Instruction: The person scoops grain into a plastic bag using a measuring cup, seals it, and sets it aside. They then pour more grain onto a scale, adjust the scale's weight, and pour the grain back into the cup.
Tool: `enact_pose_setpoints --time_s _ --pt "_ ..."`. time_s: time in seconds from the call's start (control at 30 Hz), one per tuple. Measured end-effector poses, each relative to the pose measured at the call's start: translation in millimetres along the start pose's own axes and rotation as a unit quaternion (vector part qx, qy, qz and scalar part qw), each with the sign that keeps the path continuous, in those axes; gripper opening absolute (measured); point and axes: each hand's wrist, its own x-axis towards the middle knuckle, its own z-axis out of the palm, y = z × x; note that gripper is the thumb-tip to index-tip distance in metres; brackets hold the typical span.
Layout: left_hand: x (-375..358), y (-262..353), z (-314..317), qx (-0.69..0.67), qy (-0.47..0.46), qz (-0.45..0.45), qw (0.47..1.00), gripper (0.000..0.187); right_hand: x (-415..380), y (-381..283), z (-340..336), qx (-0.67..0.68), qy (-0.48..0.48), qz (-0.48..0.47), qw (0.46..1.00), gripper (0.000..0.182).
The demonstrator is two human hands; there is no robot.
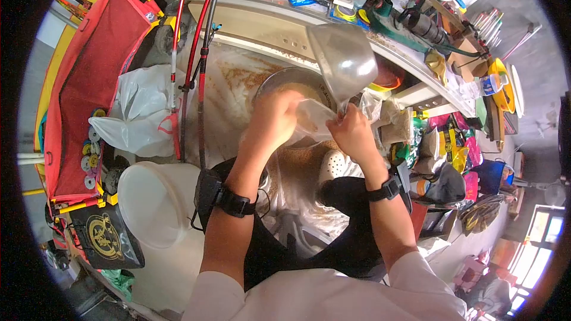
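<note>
Clear plastic bag [315, 120] between the two hands, above and partly over a round metal basin [286, 76] on the floor. Right hand [353, 132] with thumb and fingers pinched together on the bag's edge. Left hand [277, 116] at the opposite side, touching the bag, bright and blurred; impossible to tell whether its fingers are closed. Just beyond the right hand, a shiny metal scoop [351, 59], raised and tilted across the basin's far side, hiding part of the table front; its grip unclear among fingers and plastic.

Close beneath the hands, a white perforated shoe [334, 166] and knees in black trousers [351, 202], tight around the working space. Close on the far side, a long worktable [256, 27], hemming in the basin, with bottles, tins and packets crowded on top. To the left, red and black poles [193, 59], upright between the left arm and a white plastic sack [140, 107]; farther out, a red fabric cart [92, 77]. Nearer, beside the left forearm, a lidded white bucket [153, 205]. To the right, colourful packages [458, 148] in a dense heap.
</note>
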Motion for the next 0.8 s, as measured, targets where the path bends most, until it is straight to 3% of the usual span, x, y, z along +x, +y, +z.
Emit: enact_pose_setpoints --time_s 0.17,0.23,0.33,0.4,0.47,0.53,0.6,0.63,0.67,0.73,0.8 --pt "2 -9 -2 -0.044 0.016 0.036 0.998 0.018 2 -4 13 0.093 0.04 -0.043 0.994 0.018" --pt "1 -15 -2 -0.04 0.031 0.064 0.997 0.019 4 -6 16 0.198 0.074 -0.021 0.977 0.01" --pt "-1 -11 -3 -0.107 -0.035 0.078 0.991 0.026 9 -10 8 0.181 0.041 -0.014 0.983 0.008" --pt "-5 -14 1 -0.098 -0.125 -0.005 0.987 0.033 0 -25 3 0.22 0.028 0.038 0.974 0.01" --pt "-7 -14 2 -0.104 -0.132 0.007 0.986 0.04 -8 -36 -1 0.403 -0.034 0.089 0.91 0.009" --pt "-9 -12 7 -0.115 -0.092 0.035 0.988 0.044 -8 -31 5 0.374 -0.003 0.058 0.926 0.004" --pt "-9 -9 10 -0.101 -0.102 0.029 0.989 0.046 -5 -34 0 0.23 -0.032 0.047 0.971 0.006" --pt "-8 -9 11 -0.085 -0.106 0.016 0.991 0.048 -5 -16 19 0.297 -0.025 -0.001 0.955 0.009" --pt "-9 -10 14 -0.087 -0.114 0.029 0.989 0.048 -9 -33 7 0.314 -0.047 0.035 0.948 0.013" --pt "-13 -21 24 -0.161 -0.136 -0.037 0.977 0.054 -11 -39 8 0.412 -0.066 0.021 0.908 0.015" --pt "-10 -9 21 -0.158 -0.137 0.009 0.978 0.054 -13 -42 8 0.391 -0.048 0.024 0.919 0.014"
